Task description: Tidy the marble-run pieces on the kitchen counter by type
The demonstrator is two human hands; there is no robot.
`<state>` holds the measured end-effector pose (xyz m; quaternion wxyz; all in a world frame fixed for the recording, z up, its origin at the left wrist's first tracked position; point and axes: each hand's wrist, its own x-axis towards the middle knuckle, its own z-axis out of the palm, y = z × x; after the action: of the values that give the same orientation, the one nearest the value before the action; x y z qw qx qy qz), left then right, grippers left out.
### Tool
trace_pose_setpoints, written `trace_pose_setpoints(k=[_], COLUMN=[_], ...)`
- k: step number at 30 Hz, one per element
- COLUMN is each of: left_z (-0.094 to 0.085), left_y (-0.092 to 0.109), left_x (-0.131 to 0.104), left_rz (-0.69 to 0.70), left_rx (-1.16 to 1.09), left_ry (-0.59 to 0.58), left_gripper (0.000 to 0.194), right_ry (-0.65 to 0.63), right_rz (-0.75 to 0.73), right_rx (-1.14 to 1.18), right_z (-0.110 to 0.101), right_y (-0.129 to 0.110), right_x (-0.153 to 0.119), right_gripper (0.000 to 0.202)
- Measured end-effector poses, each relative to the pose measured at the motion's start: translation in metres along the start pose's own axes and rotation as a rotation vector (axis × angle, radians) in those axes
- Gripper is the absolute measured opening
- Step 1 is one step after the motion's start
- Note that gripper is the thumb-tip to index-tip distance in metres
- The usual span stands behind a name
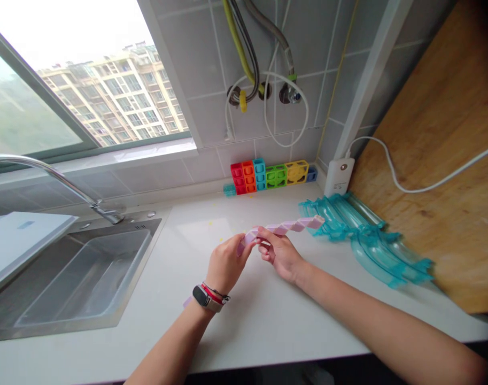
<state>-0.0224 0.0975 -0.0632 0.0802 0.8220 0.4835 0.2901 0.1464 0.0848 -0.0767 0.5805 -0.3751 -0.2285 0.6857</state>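
A long strip of pink and white zigzag segments (281,229) is held above the white counter (244,337). My left hand (227,263), with a watch and red band at the wrist, is closed round the strip's left part. Just right of it, my right hand (279,252) pinches the strip between thumb and fingers. From there the strip runs right, its end near the translucent teal curved pieces (372,240). A bit of pink shows beside the watch.
Colourful stacked blocks (263,175) stand against the tiled wall. A sink (87,278) with a faucet (67,184) and a white board (23,240) is on the left. On the right, a white power adapter (340,176) with a cable stands by a wooden board (440,160).
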Motion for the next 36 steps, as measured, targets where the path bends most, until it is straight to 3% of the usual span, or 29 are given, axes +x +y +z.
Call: trace_pose_setpoints(k=[6,10,15,23,31,36], left_z=[-0.009,-0.009,-0.002,-0.006,-0.015,-0.013], left_y=[0.001,0.002,0.006,0.001,-0.006,-0.001], left_x=[0.002,0.001,-0.003,0.002,0.006,0.004], left_rz=[0.048,0.118,0.223,0.124,0.097,0.069], left_rx=[-0.112,-0.111,-0.094,-0.176,-0.078,-0.098], left_ry=[0.027,0.016,-0.038,-0.004,-0.116,-0.114], left_gripper=[0.022,0.020,0.022,0.028,0.022,0.023], right_ry=[-0.103,-0.083,-0.010,-0.114,-0.133,-0.102], right_rz=[-0.293,-0.347,-0.244,-0.014,-0.016,0.021], right_rx=[-0.377,-0.546,-0.551,-0.288,-0.234,-0.181], right_z=[-0.008,-0.010,-0.010,-0.008,-0.008,-0.010], right_y=[-0.001,-0.003,-0.001,-0.013,-0.019,-0.019], right_x=[0.007,0.007,0.008,0.007,0.005,0.006], right_gripper=[0.044,0.042,0.053,0.046,0.040,0.037])
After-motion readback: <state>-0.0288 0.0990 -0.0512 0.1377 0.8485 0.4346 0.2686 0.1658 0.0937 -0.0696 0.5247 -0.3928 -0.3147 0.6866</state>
